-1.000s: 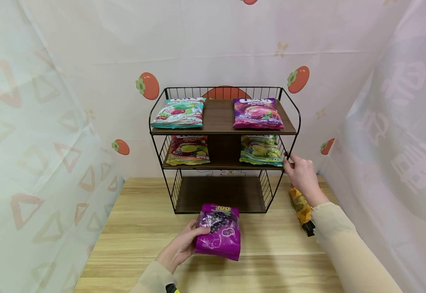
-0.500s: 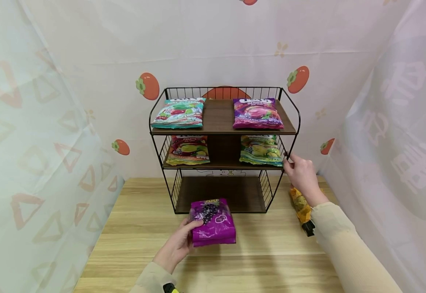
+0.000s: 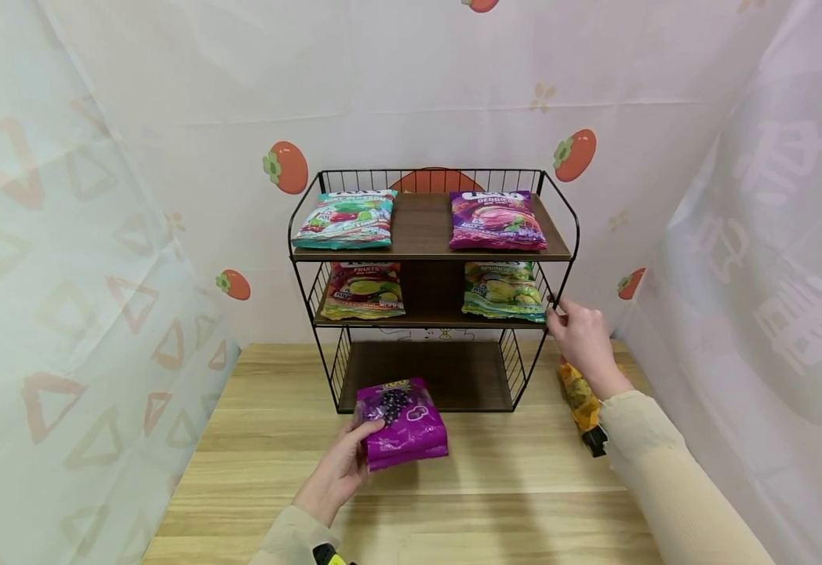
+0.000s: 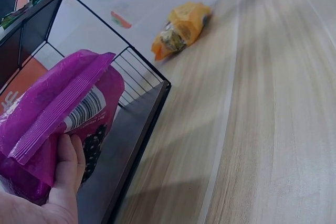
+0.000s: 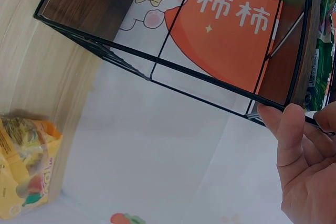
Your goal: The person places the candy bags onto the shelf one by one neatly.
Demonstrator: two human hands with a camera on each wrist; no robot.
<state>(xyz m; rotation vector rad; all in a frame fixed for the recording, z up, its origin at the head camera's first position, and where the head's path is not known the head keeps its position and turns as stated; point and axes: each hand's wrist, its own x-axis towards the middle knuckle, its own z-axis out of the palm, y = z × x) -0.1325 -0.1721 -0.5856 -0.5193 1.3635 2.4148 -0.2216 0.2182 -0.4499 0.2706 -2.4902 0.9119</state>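
Note:
My left hand (image 3: pixel 343 467) grips a purple bag of grape candy (image 3: pixel 404 428) by its left side, thumb on the front. The bag is held tilted in front of the bottom tier of a black wire shelf rack (image 3: pixel 431 323). From the left wrist, the back of the candy bag (image 4: pixel 63 108) shows, with its seam and barcode. My right hand (image 3: pixel 583 337) pinches the rack's right front post at the middle tier. In the right wrist view, the right hand (image 5: pixel 310 161) has thumb and fingers curled at the black wire.
Teal (image 3: pixel 347 220) and purple-pink (image 3: pixel 497 220) candy bags lie on the top tier. Red (image 3: pixel 363 290) and green-yellow (image 3: pixel 501 290) bags stand on the middle tier. A yellow-orange bag (image 3: pixel 580 396) lies on the table right of the rack, partly behind the right forearm.
My left hand has moved the purple bag left and up, nearer the rack's bottom tier, and turned it a little. The right hand has stayed at the post.

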